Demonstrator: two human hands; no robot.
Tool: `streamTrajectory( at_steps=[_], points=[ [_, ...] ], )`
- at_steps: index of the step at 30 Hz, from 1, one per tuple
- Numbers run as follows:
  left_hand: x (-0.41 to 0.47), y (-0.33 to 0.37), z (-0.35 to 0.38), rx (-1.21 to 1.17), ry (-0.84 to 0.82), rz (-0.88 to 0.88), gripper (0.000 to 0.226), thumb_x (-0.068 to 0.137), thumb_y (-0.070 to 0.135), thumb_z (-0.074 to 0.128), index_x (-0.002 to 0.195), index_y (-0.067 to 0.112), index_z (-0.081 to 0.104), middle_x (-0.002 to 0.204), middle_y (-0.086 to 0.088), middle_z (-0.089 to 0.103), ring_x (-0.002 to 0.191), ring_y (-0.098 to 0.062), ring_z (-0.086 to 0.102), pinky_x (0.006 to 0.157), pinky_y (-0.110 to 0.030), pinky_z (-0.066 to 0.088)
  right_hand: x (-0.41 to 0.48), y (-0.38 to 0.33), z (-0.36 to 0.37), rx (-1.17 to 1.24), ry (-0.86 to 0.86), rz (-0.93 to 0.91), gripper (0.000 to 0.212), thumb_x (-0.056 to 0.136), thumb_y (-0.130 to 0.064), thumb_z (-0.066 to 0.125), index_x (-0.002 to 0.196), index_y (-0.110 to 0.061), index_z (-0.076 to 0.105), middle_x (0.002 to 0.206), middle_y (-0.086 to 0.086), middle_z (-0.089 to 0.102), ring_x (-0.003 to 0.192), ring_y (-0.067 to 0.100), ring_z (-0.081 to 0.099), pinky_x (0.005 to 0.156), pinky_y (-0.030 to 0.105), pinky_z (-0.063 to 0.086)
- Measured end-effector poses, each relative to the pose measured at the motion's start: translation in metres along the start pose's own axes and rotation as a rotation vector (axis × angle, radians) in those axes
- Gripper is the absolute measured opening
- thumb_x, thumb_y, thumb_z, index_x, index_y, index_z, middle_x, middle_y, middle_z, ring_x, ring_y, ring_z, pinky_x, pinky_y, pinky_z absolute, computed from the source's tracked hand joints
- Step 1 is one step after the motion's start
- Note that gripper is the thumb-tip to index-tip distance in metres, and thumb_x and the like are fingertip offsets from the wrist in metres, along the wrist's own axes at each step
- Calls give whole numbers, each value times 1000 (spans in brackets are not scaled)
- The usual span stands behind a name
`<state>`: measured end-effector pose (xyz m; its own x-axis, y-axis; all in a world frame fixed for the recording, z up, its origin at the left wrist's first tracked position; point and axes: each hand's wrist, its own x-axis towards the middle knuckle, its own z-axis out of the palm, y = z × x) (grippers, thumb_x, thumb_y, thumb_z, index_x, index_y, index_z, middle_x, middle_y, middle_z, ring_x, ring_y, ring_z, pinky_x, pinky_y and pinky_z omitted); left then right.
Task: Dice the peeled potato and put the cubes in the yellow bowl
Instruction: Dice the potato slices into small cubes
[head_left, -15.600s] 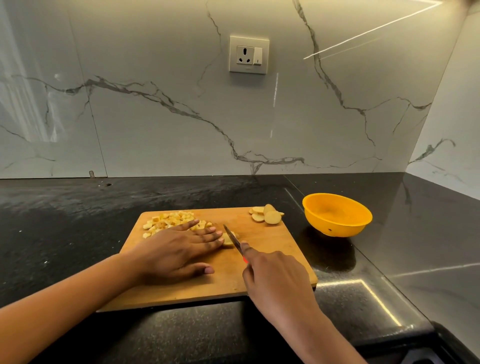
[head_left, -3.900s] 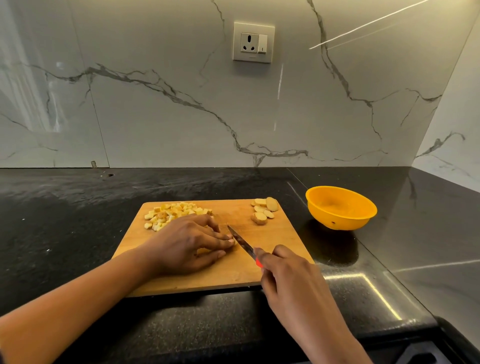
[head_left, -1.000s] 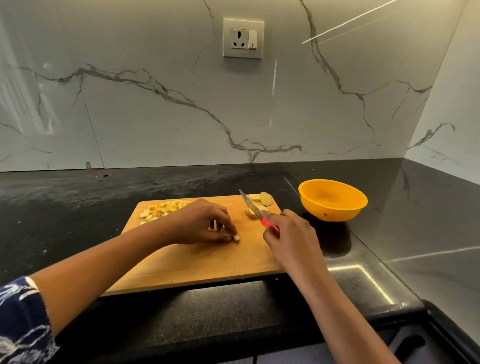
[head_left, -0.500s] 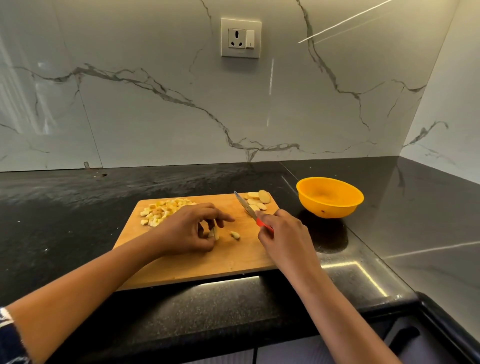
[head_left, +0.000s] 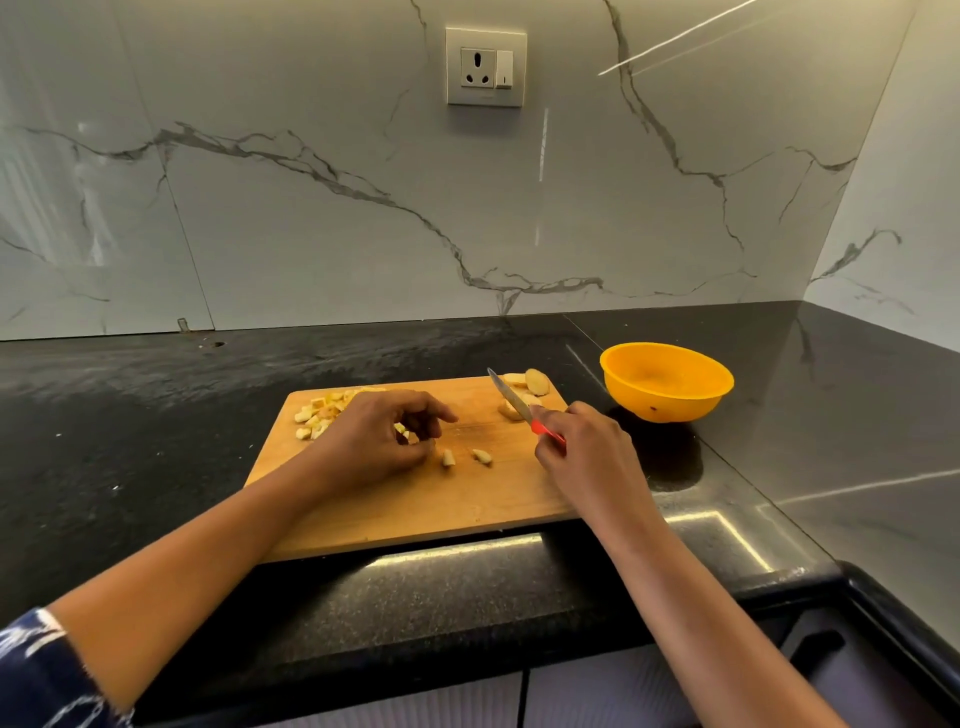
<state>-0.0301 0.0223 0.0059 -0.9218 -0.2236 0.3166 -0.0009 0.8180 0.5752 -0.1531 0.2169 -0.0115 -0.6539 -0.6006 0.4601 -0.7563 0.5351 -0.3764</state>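
The diced potato cubes (head_left: 318, 413) lie in a small heap on the upper left corner of the wooden cutting board (head_left: 415, 512), a little left of the middle of the frame. Two loose pieces (head_left: 448, 458) lie apart from the heap near the middle of the board, just to the right of the left hand (head_left: 371, 441). Some uncut potato slices (head_left: 535, 382) rest on the upper right corner of the board.

The left hand is over the board with its fingers curled inward toward the thumb. A few small pieces show in the gap under these fingers; I cannot tell if the hand grips them or if they only lie on the wood.

The right hand (head_left: 589, 460) is at the right edge of the board, and its fingers are closed around the red handle of the knife (head_left: 511, 400). The blade points to the upper left, with its tip close to the slices.

The yellow bowl (head_left: 670, 402) stands on the black counter (head_left: 130, 441) just to the right of the board, not touching it.

Behind the counter rises a white marble wall (head_left: 311, 234) with a socket (head_left: 485, 67) at the top centre. A blue patterned sleeve (head_left: 47, 675) shows in the lower left corner.
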Motion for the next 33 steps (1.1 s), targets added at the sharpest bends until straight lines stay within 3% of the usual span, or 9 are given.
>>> streamTrajectory(
  at_steps=[7,10,17,21,25,30,33],
  points=[
    [3,1,0,-218,27,-183,31,77,5,73,97,28,67,83,1,68,69,-8,65,73,-24,56,1,6,0,16,33,28,40,95,-24,56,134,-27,54,95,-6,52,83,6,47,71,20,39],
    [3,-1,-3,-285,32,-234,26,74,13,76,96,24,69,88,-1,69,78,-14,68,81,-29,56,1,6,0,17,32,36,41,95,-25,57,135,-28,53,96,-6,53,83,6,47,72,20,41],
    [-5,0,-23,56,-46,-91,27,76,18,74,97,33,66,89,12,69,85,4,61,72,-6,47,0,3,-3,22,19,23,41,94,-24,57,135,-28,53,93,-7,51,81,6,48,72,21,43],
    [-12,-3,-31,133,-70,-87,28,77,24,73,99,38,64,95,20,63,89,-1,59,69,-6,45,-8,-2,-5,34,13,-11,41,95,-24,56,135,-29,53,94,-9,48,80,6,47,67,20,37],
    [-15,-4,-23,212,-81,-53,26,79,29,71,103,35,66,91,26,58,87,2,55,70,-5,41,-23,-16,-6,61,12,-73,42,95,-24,54,136,-31,51,99,-7,54,81,8,52,69,23,45],
    [-13,-4,-10,294,-44,-35,14,81,32,70,95,29,73,91,13,64,83,-3,57,68,-9,43,-40,-34,-7,87,-28,-121,44,97,-27,49,141,-34,44,96,-10,49,80,7,48,65,17,38],
    [-14,-2,-4,331,37,-86,14,81,36,70,89,25,74,82,15,60,76,-3,55,62,-9,39,-48,-45,-12,97,-54,-148,45,99,-29,45,143,-35,40,101,-11,48,84,6,49,68,17,38]
  ],
)
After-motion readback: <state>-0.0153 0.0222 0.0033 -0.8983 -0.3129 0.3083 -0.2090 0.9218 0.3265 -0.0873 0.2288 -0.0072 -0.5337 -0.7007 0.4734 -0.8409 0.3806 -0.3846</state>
